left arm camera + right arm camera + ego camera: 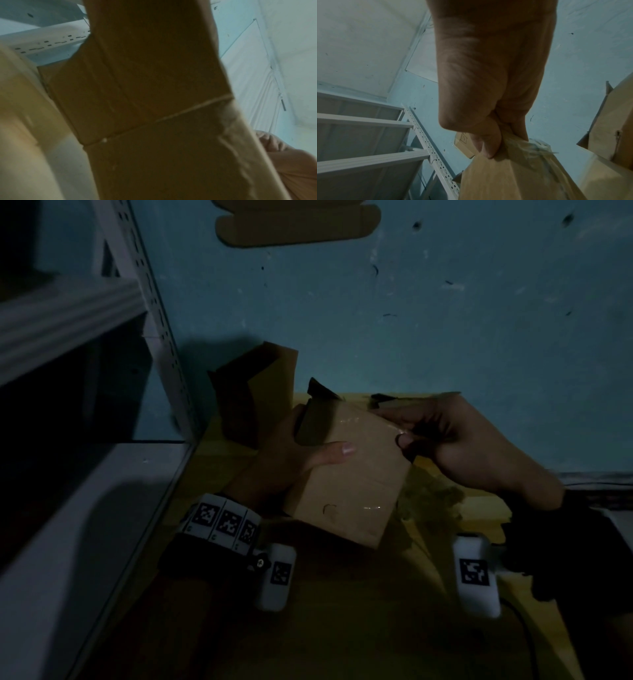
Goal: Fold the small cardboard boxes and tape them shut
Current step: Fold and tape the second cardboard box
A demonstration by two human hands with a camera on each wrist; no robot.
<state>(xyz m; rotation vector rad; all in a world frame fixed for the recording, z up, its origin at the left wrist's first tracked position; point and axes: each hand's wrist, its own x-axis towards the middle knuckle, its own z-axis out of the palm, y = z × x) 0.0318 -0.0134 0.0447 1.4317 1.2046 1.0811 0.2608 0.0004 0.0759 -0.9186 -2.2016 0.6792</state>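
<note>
The small box [346, 474] is held up in the air over a yellow-brown desk [445, 645], near the desk's far edge by the blue wall [445, 320]. There is free room on the near part of the desk and on its right side. On the left, a white metal shelf [68, 508] stands close and leaves little room there.

The left hand [291, 453] grips the box's left side, with the thumb lying flat across the top. The right hand [455, 446] has its fingers curled and pinches a crinkly bit of clear tape [534, 147] at the box's far right corner.

An open box with its flaps up [253, 392] stands just behind the left hand, at the far edge. A flat cardboard piece [298, 224] shows high up against the wall. Another big box [611, 128] is near the right hand.
</note>
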